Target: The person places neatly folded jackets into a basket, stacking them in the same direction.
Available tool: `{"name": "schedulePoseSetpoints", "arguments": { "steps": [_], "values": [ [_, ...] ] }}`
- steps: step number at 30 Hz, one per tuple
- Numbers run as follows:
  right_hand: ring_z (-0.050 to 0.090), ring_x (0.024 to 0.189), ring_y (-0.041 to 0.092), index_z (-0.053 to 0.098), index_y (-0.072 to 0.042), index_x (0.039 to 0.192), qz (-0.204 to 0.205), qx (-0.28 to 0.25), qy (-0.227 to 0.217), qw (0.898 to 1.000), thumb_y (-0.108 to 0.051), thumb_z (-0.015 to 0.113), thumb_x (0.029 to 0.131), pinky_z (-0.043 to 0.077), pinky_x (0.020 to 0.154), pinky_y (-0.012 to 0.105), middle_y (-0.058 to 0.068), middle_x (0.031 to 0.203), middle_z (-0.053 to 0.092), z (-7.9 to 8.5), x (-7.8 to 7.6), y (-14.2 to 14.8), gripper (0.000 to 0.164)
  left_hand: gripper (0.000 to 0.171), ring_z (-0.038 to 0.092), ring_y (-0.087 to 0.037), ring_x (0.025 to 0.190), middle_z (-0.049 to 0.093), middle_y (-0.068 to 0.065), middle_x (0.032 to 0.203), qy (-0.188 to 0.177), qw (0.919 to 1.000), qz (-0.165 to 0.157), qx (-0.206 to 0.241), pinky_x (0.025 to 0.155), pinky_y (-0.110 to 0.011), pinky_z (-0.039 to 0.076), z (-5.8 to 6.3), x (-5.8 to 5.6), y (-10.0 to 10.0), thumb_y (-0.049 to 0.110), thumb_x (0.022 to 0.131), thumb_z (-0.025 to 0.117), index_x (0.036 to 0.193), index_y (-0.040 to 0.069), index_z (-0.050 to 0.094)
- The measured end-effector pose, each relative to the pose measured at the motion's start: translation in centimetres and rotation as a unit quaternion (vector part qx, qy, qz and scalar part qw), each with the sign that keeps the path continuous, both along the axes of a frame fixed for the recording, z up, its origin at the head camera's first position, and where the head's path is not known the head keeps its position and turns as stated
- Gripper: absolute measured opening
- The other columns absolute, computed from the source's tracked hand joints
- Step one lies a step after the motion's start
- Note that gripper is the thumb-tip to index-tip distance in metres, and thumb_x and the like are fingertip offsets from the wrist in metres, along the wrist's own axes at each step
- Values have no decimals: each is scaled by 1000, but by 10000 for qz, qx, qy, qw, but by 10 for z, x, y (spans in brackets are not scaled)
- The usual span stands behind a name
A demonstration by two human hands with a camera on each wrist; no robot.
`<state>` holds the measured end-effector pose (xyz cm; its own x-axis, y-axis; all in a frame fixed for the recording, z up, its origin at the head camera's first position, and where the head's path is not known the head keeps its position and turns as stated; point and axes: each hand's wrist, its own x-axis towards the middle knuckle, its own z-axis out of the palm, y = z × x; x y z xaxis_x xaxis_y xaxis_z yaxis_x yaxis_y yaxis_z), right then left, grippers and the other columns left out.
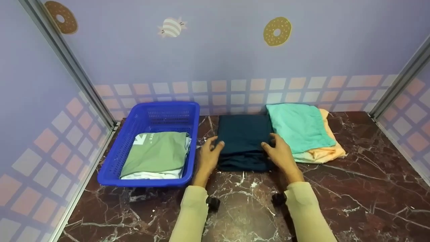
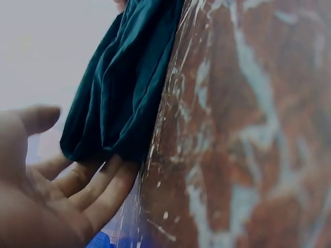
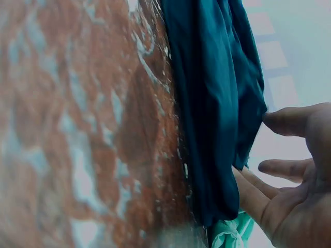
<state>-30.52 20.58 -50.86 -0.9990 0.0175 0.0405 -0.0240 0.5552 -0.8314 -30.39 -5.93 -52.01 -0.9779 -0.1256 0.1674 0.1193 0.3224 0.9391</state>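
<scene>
A folded dark teal garment point(image 1: 245, 137) lies flat on the marble-patterned table between my two hands. At its left edge is my left hand point(image 1: 209, 154); in the left wrist view its fingers point(image 2: 106, 194) touch the end of the cloth, the thumb standing away from it. My right hand point(image 1: 281, 154) is at the opposite edge. The right wrist view shows fingertips against the cloth's side, with the thumb point(image 3: 287, 121) touching or very near its upper fold. Neither hand is curled round the garment, and its layers bunch along the near edge.
Left of the garment stands a blue plastic basket point(image 1: 107, 171) holding a folded green shirt point(image 1: 156, 151) over paler cloth. On the right, turquoise folded clothing point(image 1: 299, 126) lies on a peach-orange piece point(image 1: 336, 153). Purple panels point(image 1: 221, 50) enclose the back and sides.
</scene>
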Motion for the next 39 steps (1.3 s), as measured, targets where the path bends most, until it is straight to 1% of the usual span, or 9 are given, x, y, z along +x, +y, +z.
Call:
{"name": "schedulePoseSetpoints", "arguments": {
  "steps": [4, 6, 10, 12, 15, 21, 30, 33, 39],
  "values": [
    [71, 82, 32, 39, 5, 158, 71, -62, -132, 9999, -24, 62, 108, 63, 64, 40, 32, 134, 58, -1, 1, 4, 62, 33, 70, -31, 87, 76, -16, 97, 55, 9978, 647, -165, 79, -45, 54, -2, -1, -3, 29, 103, 68, 118, 1, 76],
    [70, 77, 29, 43, 6, 156, 84, 177, -33, 9998, -22, 65, 106, 62, 62, 41, 30, 124, 64, -3, 0, 7, 61, 29, 69, -30, 85, 75, -15, 94, 173, 9971, 734, -108, 78, -44, 54, -4, -1, -3, 25, 102, 70, 111, -2, 76],
    [69, 105, 42, 47, 4, 155, 135, 774, 301, 9965, -22, 73, 101, 55, 92, 56, 30, 126, 67, -4, -1, 12, 65, 33, 70, -33, 85, 74, -19, 96, 408, 9980, 487, 43, 78, -46, 56, -5, 0, -4, 16, 99, 75, 123, -5, 71],
    [59, 127, 48, 46, 4, 156, 235, 925, 435, 9945, -23, 75, 99, 44, 108, 61, 32, 138, 61, -3, -1, 13, 69, 43, 71, -38, 94, 72, -25, 107, 464, 9986, 225, 122, 85, -51, 57, -6, 0, -5, 13, 97, 77, 134, -6, 65],
    [48, 139, 50, 45, 4, 157, 419, 918, 501, 9936, -22, 78, 97, 36, 116, 61, 33, 151, 50, -3, -1, 13, 73, 54, 67, -44, 111, 66, -31, 127, 482, 9985, -186, 160, 95, -54, 56, -6, -1, -5, 8, 94, 78, 143, -6, 59],
    [43, 142, 53, 41, 6, 159, 546, 960, 464, 9928, -20, 81, 96, 33, 118, 62, 36, 156, 42, -3, 2, 10, 79, 65, 59, -46, 128, 57, -32, 144, 382, 9973, -619, 6, 102, -53, 53, -8, -1, -6, 1, 90, 78, 150, -5, 54],
    [41, 143, 52, 37, 4, 162, 512, 729, -30, 9960, -27, 79, 98, 32, 118, 62, 34, 162, 35, 1, 3, 10, 83, 75, 46, -47, 142, 52, -31, 151, 7, 9954, -803, -528, 118, -57, 36, -7, 1, -5, 8, 85, 83, 154, 4, 53],
    [31, 150, 51, 36, 4, 162, 570, 653, -41, 9962, -27, 79, 98, 26, 122, 62, 33, 164, 34, -1, 2, 10, 83, 77, 44, -46, 144, 50, -30, 153, -98, 9948, -873, -513, 119, -57, 34, -6, 2, -4, 9, 86, 83, 156, 6, 52],
    [27, 154, 47, 34, -2, 165, 658, 66, -65, 9978, -29, 79, 98, 22, 124, 59, 27, 168, 30, -10, 1, 8, 85, 77, 38, -45, 149, 45, -28, 159, -262, 9948, -969, -185, 121, -57, 30, -7, 3, -3, 4, 87, 81, 157, 3, 49]
  ]
}}
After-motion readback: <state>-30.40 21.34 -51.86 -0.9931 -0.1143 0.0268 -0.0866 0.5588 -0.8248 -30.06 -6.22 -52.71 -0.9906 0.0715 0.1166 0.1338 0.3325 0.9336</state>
